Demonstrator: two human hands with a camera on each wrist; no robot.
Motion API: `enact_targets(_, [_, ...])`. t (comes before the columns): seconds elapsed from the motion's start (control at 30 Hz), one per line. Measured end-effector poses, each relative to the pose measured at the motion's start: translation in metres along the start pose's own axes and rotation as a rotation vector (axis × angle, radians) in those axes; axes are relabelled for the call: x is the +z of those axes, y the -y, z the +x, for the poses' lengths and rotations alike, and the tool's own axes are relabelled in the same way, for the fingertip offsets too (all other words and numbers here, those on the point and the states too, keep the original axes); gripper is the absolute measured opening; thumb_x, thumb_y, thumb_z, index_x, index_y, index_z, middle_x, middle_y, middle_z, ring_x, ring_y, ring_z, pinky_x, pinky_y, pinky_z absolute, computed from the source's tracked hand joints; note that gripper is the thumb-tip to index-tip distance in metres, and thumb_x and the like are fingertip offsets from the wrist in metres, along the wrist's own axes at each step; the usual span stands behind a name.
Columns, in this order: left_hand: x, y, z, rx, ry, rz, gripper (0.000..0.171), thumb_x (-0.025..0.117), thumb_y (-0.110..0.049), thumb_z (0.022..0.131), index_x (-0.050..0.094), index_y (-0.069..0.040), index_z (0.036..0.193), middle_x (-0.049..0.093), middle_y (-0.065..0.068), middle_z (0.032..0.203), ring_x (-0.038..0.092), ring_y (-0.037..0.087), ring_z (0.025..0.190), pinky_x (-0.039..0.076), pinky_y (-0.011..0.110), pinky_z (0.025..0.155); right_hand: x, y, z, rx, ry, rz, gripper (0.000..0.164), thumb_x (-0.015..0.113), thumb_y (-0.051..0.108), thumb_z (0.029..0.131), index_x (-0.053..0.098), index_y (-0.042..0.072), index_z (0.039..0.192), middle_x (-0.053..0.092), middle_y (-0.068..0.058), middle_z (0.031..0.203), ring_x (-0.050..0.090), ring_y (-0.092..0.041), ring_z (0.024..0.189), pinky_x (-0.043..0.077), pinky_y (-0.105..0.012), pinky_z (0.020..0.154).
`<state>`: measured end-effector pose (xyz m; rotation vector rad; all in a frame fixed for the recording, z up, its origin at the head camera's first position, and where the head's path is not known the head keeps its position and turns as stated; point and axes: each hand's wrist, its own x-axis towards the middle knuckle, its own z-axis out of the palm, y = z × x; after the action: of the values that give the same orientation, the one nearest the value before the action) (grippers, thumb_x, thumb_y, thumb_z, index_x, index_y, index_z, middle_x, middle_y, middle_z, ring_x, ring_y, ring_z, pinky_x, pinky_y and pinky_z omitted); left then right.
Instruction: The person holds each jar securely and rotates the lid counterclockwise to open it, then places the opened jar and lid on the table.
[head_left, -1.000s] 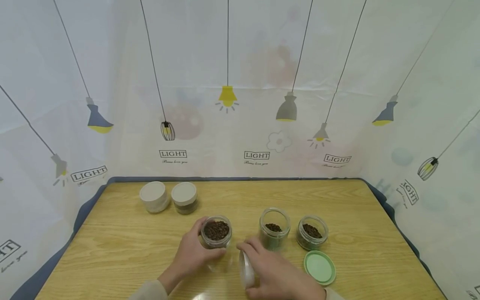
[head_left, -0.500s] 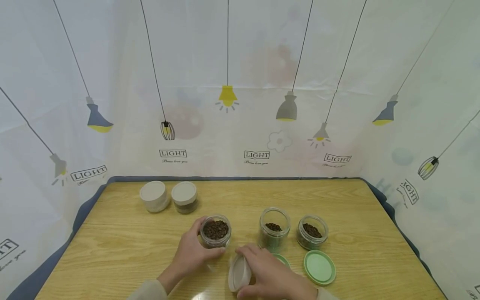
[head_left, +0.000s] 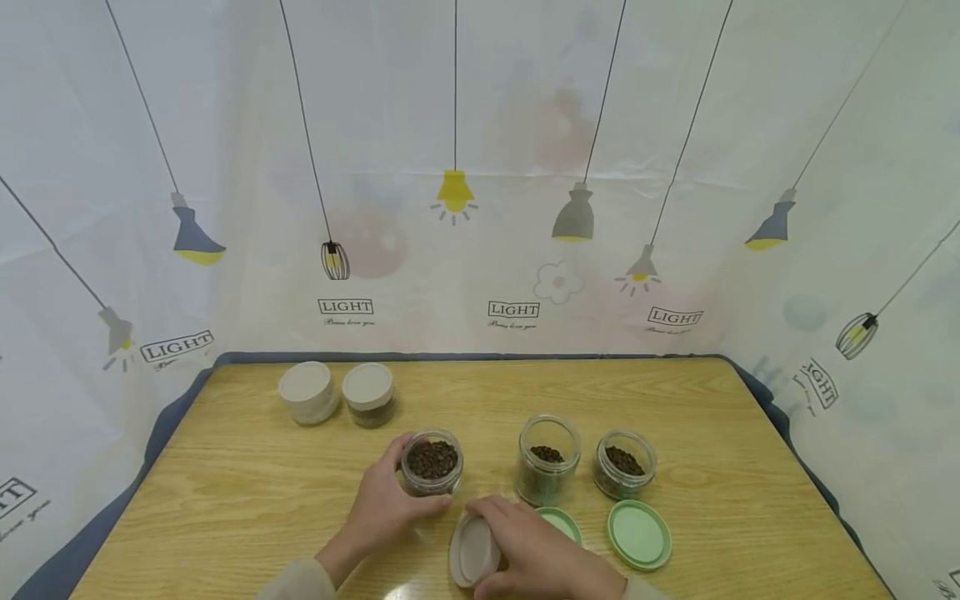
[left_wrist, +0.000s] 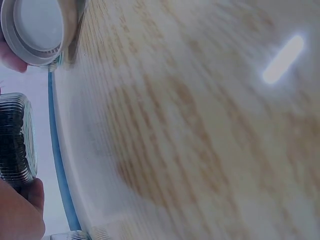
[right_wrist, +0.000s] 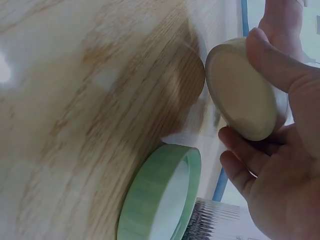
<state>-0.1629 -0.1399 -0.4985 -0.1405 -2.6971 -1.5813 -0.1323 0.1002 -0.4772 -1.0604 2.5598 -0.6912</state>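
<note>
My left hand (head_left: 386, 504) grips a clear jar (head_left: 433, 483) nearly full of dark coffee beans (head_left: 432, 459), standing uncapped on the table. In the left wrist view, the ribbed side of that jar (left_wrist: 14, 140) shows at the left edge above the thumb. My right hand (head_left: 528, 550) holds a whitish round lid (head_left: 474, 552) between thumb and fingers, just in front of the jar and apart from it. The lid is tilted, with its hollow inside towards the head camera. Its smooth outer top (right_wrist: 242, 90) faces the right wrist camera.
A taller open jar (head_left: 548, 475) and a shorter one (head_left: 624, 467), both with beans, stand to the right. Before them lie two green lids, one at the right (head_left: 640, 535) and one partly hidden (head_left: 561, 523). Two white-lidded jars, a pale one (head_left: 309, 393) and a darker one (head_left: 369, 396), stand back left.
My right hand has moved slightly left and turned the white lid from on edge to showing its inside. A green lid behind that hand has come into view. The left hand stays on the jar.
</note>
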Motion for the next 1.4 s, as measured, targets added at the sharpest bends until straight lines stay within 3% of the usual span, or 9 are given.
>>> enact_targets(0.3, [0.001, 0.001, 0.0, 0.0, -0.001, 0.017, 0.095, 0.092, -0.037, 0.062, 0.045, -0.012, 0.141, 0.06, 0.006, 0.133, 0.056, 0.025, 0.125, 0.041, 0.052, 0.108, 0.005, 0.0, 0.002, 0.029, -0.019, -0.175, 0.082, 0.075, 0.048, 0.078, 0.043, 0.01, 0.143, 0.054, -0.001, 0.136, 0.051, -0.019, 0.123, 0.043, -0.047, 0.102])
enact_targets(0.6, [0.003, 0.002, 0.0, 0.008, -0.011, 0.023, 0.094, 0.093, -0.038, 0.06, 0.047, -0.015, 0.139, 0.061, 0.004, 0.132, 0.057, 0.023, 0.123, 0.042, 0.049, 0.107, 0.013, 0.0, 0.006, 0.043, -0.049, -0.312, 0.081, 0.077, 0.048, 0.072, 0.048, 0.01, 0.137, 0.056, 0.001, 0.129, 0.051, -0.018, 0.117, 0.044, -0.041, 0.099])
enact_targets(1.17, [0.006, -0.001, 0.001, 0.009, 0.003, 0.008, 0.097, 0.092, -0.043, 0.06, 0.046, -0.012, 0.14, 0.062, 0.004, 0.13, 0.058, 0.022, 0.121, 0.044, 0.048, 0.105, 0.019, -0.004, 0.003, 0.036, -0.066, -0.347, 0.082, 0.077, 0.053, 0.074, 0.046, 0.011, 0.138, 0.056, 0.0, 0.128, 0.051, -0.017, 0.114, 0.043, -0.039, 0.095])
enact_targets(1.4, [0.007, -0.003, 0.002, -0.006, 0.01, 0.013, 0.1, 0.09, -0.047, 0.06, 0.044, -0.013, 0.142, 0.061, 0.005, 0.132, 0.056, 0.024, 0.124, 0.043, 0.05, 0.106, 0.019, -0.003, 0.002, 0.065, -0.036, -0.329, 0.09, 0.076, 0.058, 0.075, 0.041, 0.01, 0.143, 0.052, -0.003, 0.137, 0.049, -0.022, 0.124, 0.043, -0.044, 0.103])
